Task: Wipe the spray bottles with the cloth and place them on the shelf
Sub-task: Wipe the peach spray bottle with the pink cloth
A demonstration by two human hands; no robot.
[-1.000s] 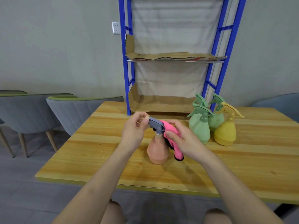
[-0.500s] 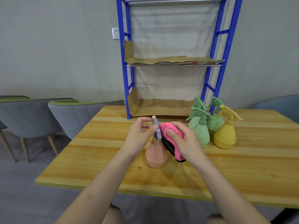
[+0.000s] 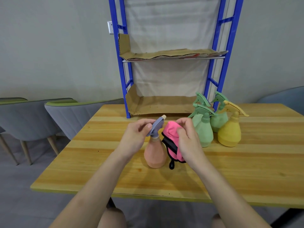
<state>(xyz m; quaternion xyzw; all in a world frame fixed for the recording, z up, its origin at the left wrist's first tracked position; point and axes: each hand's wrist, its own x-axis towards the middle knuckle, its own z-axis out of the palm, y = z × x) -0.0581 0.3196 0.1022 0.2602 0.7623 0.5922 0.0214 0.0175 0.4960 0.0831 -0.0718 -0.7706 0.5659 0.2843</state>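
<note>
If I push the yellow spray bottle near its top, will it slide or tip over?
The yellow spray bottle has a wide base and narrow neck, so it probably slides on the smooth table rather than tipping. A push at the high trigger head may rock it. Its opaque body hides any liquid, so its weight is uncertain.

The bare left forearm (image 3: 92, 186) and right forearm (image 3: 222, 186) rise from the bottom edge and converge at mid-frame. The left grip (image 3: 136, 137), left of centre, pinches a grey plastic trigger head (image 3: 157, 127) between thumb and curled fingers. The right grip (image 3: 186, 142), right of centre, curls round a pink cloth with black trim (image 3: 171, 134), thumb pressed into it.
</note>
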